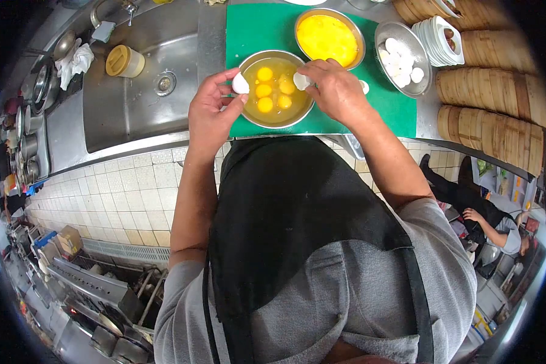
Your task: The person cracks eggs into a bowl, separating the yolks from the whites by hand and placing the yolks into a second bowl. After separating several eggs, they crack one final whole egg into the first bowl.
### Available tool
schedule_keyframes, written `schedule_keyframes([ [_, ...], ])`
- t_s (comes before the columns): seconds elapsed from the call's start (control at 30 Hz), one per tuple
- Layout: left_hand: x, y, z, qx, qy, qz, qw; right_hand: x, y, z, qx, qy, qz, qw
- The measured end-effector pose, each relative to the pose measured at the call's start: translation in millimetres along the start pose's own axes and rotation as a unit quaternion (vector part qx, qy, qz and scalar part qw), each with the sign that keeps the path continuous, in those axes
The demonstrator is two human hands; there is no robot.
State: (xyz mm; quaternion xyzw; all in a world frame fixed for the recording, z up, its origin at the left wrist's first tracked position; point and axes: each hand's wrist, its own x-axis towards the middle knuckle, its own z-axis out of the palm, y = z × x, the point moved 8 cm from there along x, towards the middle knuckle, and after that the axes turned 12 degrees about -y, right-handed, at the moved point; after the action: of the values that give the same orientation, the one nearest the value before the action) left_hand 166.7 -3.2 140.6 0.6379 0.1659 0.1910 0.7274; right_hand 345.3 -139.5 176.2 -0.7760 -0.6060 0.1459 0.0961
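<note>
A metal bowl (277, 127) with several whole yolks (264, 90) in clear egg white sits at the near edge of a green cutting board (382, 115). At its left rim my left hand (217, 106) pinches a white eggshell (241, 84) between thumb and fingers. My right hand (337, 91) reaches over the right rim, closed on another piece of eggshell (301, 81). Behind it stands a second metal bowl (326, 40) full of yellow egg. Partly hidden by my right hand, a small white piece (364, 87) lies on the board.
A metal bowl (428, 82) of white eggs (399, 62) stands to the right, near stacked white dishes (437, 42) and bamboo steamers (485, 88). Left is a steel sink (145, 115) holding a yellow-lidded container (125, 61). Another person (491, 224) is at far right.
</note>
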Motion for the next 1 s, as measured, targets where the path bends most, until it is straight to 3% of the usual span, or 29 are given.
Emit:
schedule_keyframes([
  [0.63, 0, -1, -4, 0.006, 0.003, 0.010, 1.000, 7, -8, 9, -0.070, 0.030, -0.020, 0.997],
  [0.7, 0, 0, -4, 0.003, 0.006, 0.007, 1.000, 9, -4, 13, -0.057, -0.027, 0.009, 0.998],
  [1.0, -2, 0, -4, 0.002, 0.006, 0.006, 1.000, 9, -7, 16, -0.068, -0.036, 0.008, 0.997],
])
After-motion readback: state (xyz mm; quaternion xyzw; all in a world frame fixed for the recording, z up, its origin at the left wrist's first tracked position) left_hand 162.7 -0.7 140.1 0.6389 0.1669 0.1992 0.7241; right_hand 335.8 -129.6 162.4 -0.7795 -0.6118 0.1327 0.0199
